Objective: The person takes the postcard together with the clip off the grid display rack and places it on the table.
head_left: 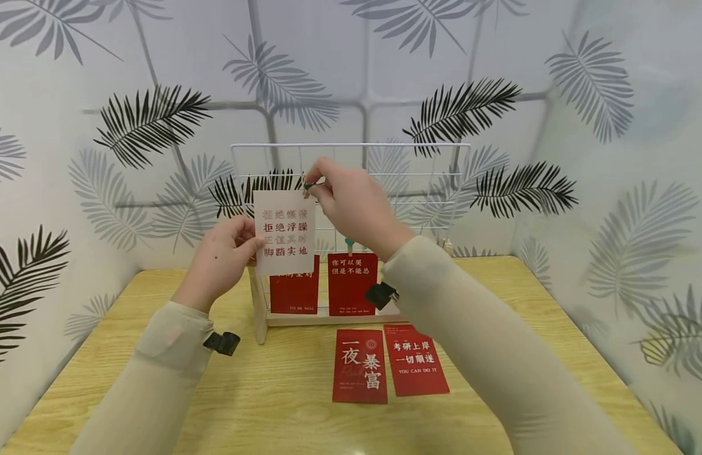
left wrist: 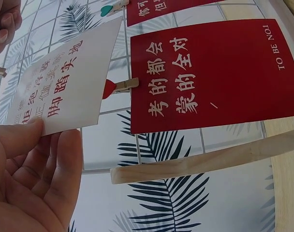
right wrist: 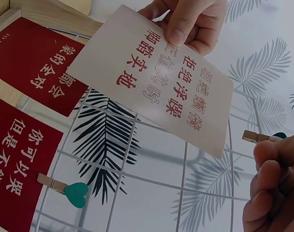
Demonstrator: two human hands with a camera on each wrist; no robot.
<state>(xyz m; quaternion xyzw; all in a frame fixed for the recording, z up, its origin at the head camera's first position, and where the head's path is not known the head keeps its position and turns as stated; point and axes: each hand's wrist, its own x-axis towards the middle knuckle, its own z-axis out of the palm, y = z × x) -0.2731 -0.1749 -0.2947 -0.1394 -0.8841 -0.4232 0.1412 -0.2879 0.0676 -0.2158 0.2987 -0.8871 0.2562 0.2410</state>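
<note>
My left hand (head_left: 217,259) pinches a white card with red Chinese lettering (head_left: 285,262) by its left edge, thumb in front and fingers behind. The card stands upright before the white wire grid (head_left: 351,145). Near the card's top right corner, my right hand (head_left: 351,196) holds a small wooden clothespin (right wrist: 253,137) with a dark green decoration, mostly hidden by the fingers. In the right wrist view the clothespin is apart from the card. Below the white card hangs a red card (left wrist: 219,96), held to the grid by a clothespin with a red heart (left wrist: 109,89).
Another red card (head_left: 352,291) hangs beside it from a clothespin with a teal heart (right wrist: 76,194). Two more red cards, one left (head_left: 351,379) and one right (head_left: 417,379), lie on the wooden table (head_left: 260,404). The grid stands on a wooden base (head_left: 305,321).
</note>
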